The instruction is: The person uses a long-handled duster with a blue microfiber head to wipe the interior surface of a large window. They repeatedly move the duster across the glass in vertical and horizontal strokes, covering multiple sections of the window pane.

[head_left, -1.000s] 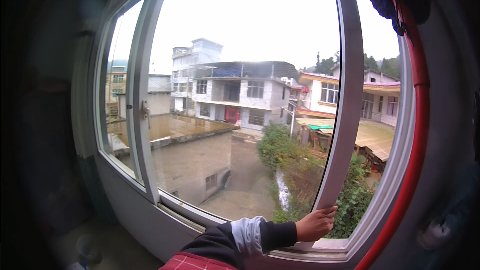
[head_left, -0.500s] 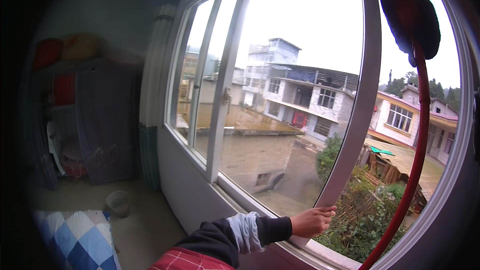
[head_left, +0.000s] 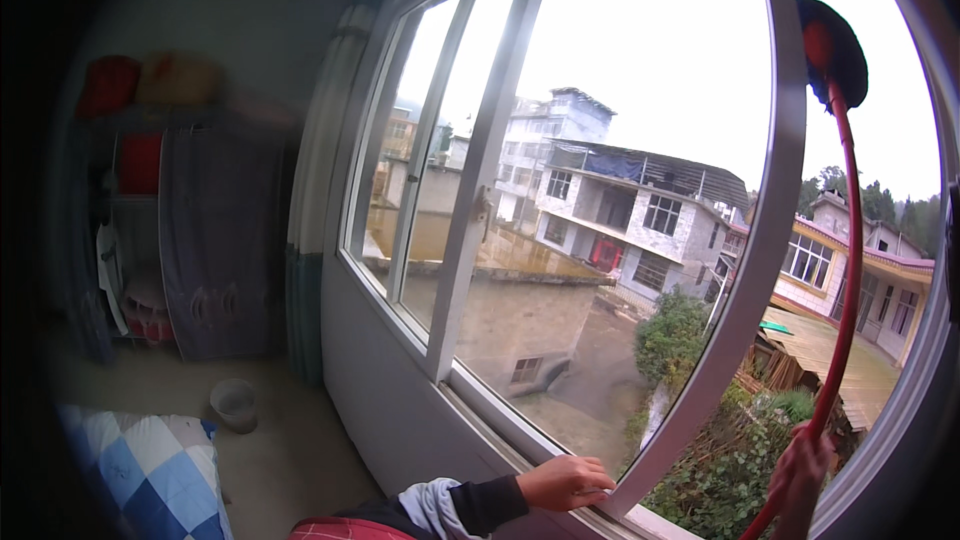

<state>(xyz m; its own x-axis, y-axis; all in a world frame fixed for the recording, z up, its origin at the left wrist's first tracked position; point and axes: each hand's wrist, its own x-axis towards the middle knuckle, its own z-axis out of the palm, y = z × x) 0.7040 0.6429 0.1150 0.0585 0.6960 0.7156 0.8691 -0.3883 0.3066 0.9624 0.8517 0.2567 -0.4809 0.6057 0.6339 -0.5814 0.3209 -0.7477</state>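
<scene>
Low on the right, my right hand (head_left: 800, 468) is wrapped round the long red handle of a mop (head_left: 853, 240). The handle rises through the open window gap, and its dark oval head (head_left: 845, 52) is up outside, partly behind the window sash's upright. My left hand (head_left: 566, 483) is by the lower corner of the sliding window sash (head_left: 780, 130), above the sill track. Its fingers are curled closed, and whatever they hold is hidden. The sash's large glass pane stands between that hand and the outdoors.
Farther left are more window panes with a latch (head_left: 485, 208), a curtain (head_left: 305, 310) and a cloth-covered wardrobe (head_left: 225, 240). A bin (head_left: 234, 404) stands on the floor near checked blue-and-white bedding (head_left: 165, 475). Outside are houses, bushes and a low roof (head_left: 835, 350).
The mop head is lower and partly behind the sash upright. My right hand has come into view on the handle. My left hand has left the sash's edge, moving left and down. The view has shifted.
</scene>
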